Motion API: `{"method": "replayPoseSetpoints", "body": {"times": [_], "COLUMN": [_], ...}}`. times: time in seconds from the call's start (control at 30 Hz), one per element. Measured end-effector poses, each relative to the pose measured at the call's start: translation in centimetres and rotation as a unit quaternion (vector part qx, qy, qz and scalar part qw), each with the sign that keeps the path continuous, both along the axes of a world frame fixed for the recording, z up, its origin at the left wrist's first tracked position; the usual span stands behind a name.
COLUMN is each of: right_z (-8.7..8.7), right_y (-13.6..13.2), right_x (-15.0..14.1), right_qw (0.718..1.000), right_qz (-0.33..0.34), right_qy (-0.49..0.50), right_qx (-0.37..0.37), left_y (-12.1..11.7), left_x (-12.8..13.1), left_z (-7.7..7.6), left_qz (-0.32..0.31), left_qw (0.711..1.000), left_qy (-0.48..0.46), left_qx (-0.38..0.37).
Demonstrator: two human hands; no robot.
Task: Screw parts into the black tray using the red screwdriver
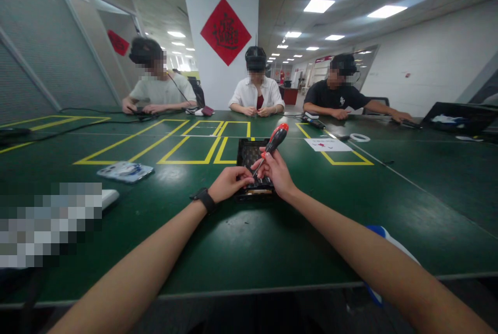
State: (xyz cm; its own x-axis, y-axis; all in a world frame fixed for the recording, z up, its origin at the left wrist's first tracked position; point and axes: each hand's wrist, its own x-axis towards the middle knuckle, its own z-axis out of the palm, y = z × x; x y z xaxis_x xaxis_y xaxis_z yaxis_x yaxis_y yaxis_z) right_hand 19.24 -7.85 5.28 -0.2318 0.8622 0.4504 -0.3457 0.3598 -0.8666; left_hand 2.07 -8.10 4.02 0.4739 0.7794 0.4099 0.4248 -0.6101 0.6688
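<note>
A black open case (245, 150) with a patterned inside lies on the green table in front of me. My right hand (277, 172) is closed around a red and black screwdriver (277, 138), low on its handle. The tool leans, handle up to the right, its thin shaft pointing down to the left over the case. My left hand (232, 182), with a black band on the wrist, is at the case's left side. Its fingers are pinched together beside the screwdriver's tip; what they hold is too small to make out. Both hands partly cover the case.
Yellow tape outlines (187, 162) mark the green table (187, 261). A phone (125, 171) lies to the left, a printed white sheet (327, 145) and a tape roll (360, 138) to the right. Three people wearing headsets sit across. A blue and white object (392, 243) is partly behind my right forearm.
</note>
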Motion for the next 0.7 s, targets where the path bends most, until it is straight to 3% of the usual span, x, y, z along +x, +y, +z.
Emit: {"method": "replayPoseSetpoints", "body": {"times": [0.17, 0.47, 0.7], "right_z": [0.04, 0.22, 0.15], "right_y": [-0.03, -0.47, -0.28], "right_x": [0.05, 0.01, 0.0], "right_qw": [0.999, 0.996, 1.0], "right_qz": [-0.013, -0.05, -0.001], "right_qy": [-0.028, -0.059, -0.002], "right_qx": [0.007, 0.047, 0.018], "left_y": [0.01, 0.01, -0.13], "left_x": [0.04, 0.15, 0.16], "left_z": [0.02, 0.01, 0.23], "left_qz": [0.005, 0.005, -0.002], "left_qw": [0.999, 1.0, 1.0], "left_qy": [-0.006, -0.029, -0.015], "left_qx": [0.031, 0.008, 0.023]}}
